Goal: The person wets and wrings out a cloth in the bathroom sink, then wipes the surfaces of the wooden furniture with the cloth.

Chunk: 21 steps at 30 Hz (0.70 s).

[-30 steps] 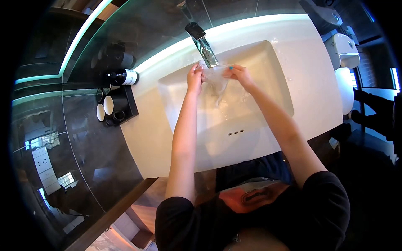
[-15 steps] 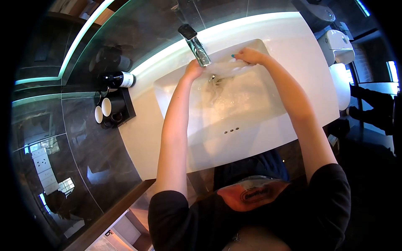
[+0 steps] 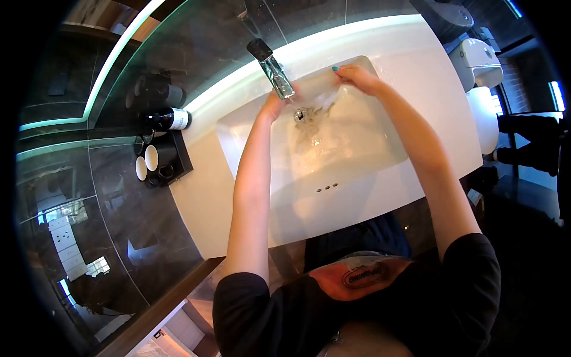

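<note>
Water pools in the white washbasin (image 3: pixel 386 149), around the round metal drain stopper (image 3: pixel 301 115). A pale, wet, cloth-like thing (image 3: pixel 324 98) is blurred between my hands at the back of the basin, and its outline is hard to make out. My left hand (image 3: pixel 273 107) is by the spout of the chrome tap (image 3: pixel 276 77), which hides its fingers. Toward the right rear of the basin, my right hand (image 3: pixel 358 78) has its fingers curled at the pale thing's edge, its thumb with a teal nail pointing left.
Left of the basin, a dark bottle with a white label (image 3: pixel 178 119) stands near a black tray (image 3: pixel 183 152) with white cups (image 3: pixel 151 157). A lit mirror (image 3: pixel 196 65) runs behind the counter. A toilet (image 3: pixel 482 113) stands at the right, and a person's dark-clothed legs (image 3: pixel 529 143) show beyond.
My right hand has shifted slightly up and left. The pale thing between my hands looks less solid and more blurred, and the drain stopper shows more clearly.
</note>
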Available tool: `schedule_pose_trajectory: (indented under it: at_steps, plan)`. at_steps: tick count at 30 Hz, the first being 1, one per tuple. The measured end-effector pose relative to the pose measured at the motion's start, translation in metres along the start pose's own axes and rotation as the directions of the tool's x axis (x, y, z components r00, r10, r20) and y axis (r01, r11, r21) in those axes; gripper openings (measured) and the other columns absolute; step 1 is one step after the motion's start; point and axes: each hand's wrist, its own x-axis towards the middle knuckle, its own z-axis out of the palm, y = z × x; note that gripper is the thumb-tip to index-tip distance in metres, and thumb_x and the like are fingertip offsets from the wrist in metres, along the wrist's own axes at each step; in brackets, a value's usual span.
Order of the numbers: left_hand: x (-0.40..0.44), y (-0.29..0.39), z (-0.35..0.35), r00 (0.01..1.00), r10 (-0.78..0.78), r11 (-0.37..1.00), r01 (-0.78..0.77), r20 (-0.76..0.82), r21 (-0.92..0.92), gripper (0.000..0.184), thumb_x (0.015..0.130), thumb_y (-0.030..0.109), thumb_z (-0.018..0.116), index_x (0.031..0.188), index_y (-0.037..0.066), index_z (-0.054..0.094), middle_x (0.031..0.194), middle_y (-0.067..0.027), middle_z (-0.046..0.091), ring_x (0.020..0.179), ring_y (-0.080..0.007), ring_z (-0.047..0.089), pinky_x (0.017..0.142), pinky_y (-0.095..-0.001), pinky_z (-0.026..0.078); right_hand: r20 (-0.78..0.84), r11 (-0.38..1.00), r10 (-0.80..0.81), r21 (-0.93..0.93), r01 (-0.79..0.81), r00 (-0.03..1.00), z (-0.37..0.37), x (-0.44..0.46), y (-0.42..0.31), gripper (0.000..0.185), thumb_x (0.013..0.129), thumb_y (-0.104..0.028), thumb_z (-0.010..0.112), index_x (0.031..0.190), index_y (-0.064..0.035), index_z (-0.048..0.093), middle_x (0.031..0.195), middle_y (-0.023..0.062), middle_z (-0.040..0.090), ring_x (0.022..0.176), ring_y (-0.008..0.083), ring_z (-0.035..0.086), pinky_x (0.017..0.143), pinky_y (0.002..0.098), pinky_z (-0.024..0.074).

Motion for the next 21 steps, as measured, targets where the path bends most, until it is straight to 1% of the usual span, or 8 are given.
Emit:
schedule_pose_trajectory:
  at_steps: [2,5,8,12,15,16,19,21]
  plan:
    - [0.001,-0.008,0.0,0.992,0.084,0.996,-0.087,0.097,0.034,0.017,0.077,0.021,0.061,0.088,0.012,0.052,0.083,0.0035,0.052,0.076,-0.0063,0.047,0.064,-0.0228,0.038,0.029,0.842,0.236,0.492,-0.219,0.971,0.025,0.001,0.004,0.041,0.079,-0.037,0.055,0.099,-0.0006,0.055,0.093,0.0103,0.056,0.072,0.0198,0.054,0.067,0.0317,0.0432]
    - [0.007,-0.009,0.011,0.971,0.225,0.953,-0.236,0.074,0.191,0.017,0.077,0.018,0.06,0.09,0.012,0.053,0.085,0.0021,0.053,0.078,-0.0085,0.049,0.066,-0.0238,0.04,-0.057,0.926,0.365,0.126,-0.356,0.929,0.064,-0.006,-0.004,0.038,0.077,-0.036,0.057,0.095,-0.0024,0.057,0.086,0.0087,0.056,0.071,0.0179,0.052,0.065,0.0305,0.0421]
    - [0.016,-0.012,0.02,0.929,0.362,0.896,-0.322,-0.08,0.306,0.021,0.077,0.02,0.061,0.094,0.011,0.052,0.087,0.0013,0.053,0.078,-0.0101,0.049,0.07,-0.025,0.04,0.202,0.899,0.293,-0.391,-0.197,0.935,0.078,0.006,0.001,0.036,0.077,-0.034,0.056,0.101,-0.007,0.058,0.079,0.0018,0.053,0.068,0.0118,0.048,0.058,0.0229,0.0395]
    - [0.009,-0.024,0.025,0.936,0.288,0.945,-0.313,-0.204,-0.1,0.031,0.082,0.025,0.058,0.106,0.008,0.051,0.095,-0.0019,0.054,0.086,-0.0127,0.049,0.08,-0.0286,0.039,0.232,0.903,0.372,0.133,-0.408,0.899,0.061,0.023,-0.015,0.036,0.078,-0.025,0.055,0.107,-0.004,0.057,0.086,0.0026,0.057,0.071,0.0094,0.05,0.058,0.0222,0.0397]
    - [0.04,-0.101,0.014,0.996,-0.041,0.943,0.012,-0.081,-0.333,0.036,0.082,0.029,0.056,0.11,0.007,0.051,0.1,-0.0028,0.053,0.09,-0.0134,0.048,0.081,-0.0297,0.038,0.233,0.724,0.254,0.598,-0.344,0.939,0.062,0.002,-0.053,0.03,0.079,-0.02,0.053,0.104,-0.0045,0.057,0.088,0.0042,0.057,0.073,0.0116,0.052,0.06,0.0252,0.0432]
    - [0.027,-0.09,0.027,0.992,-0.02,0.982,-0.005,-0.128,-0.19,0.038,0.082,0.036,0.052,0.099,0.001,0.053,0.088,-0.0041,0.056,0.077,-0.0143,0.05,0.07,-0.0295,0.04,0.197,0.684,0.269,0.651,-0.331,0.943,0.058,-0.001,-0.061,0.029,0.08,-0.018,0.052,0.105,-0.0043,0.057,0.086,0.0032,0.056,0.069,0.0111,0.052,0.056,0.0246,0.0428]
    - [0.019,-0.085,0.036,1.0,0.023,0.959,-0.024,0.009,0.282,0.039,0.08,0.036,0.054,0.1,0.003,0.055,0.086,-0.0062,0.057,0.081,-0.0147,0.051,0.072,-0.0294,0.041,0.132,0.599,0.269,0.753,-0.273,0.954,0.036,-0.007,-0.063,0.029,0.081,-0.016,0.049,0.107,-0.0039,0.055,0.079,0.0007,0.054,0.059,0.0095,0.05,0.047,0.0227,0.0403]
    - [0.013,-0.065,0.036,0.996,-0.09,0.891,0.089,-0.019,0.446,0.037,0.079,0.034,0.055,0.101,0.005,0.055,0.086,-0.007,0.059,0.08,-0.0155,0.053,0.071,-0.0293,0.042,0.145,0.606,0.197,0.76,-0.236,0.97,0.011,-0.006,-0.047,0.031,0.081,-0.016,0.049,0.109,-0.0038,0.054,0.075,-0.0003,0.053,0.054,0.0087,0.048,0.042,0.0211,0.0371]
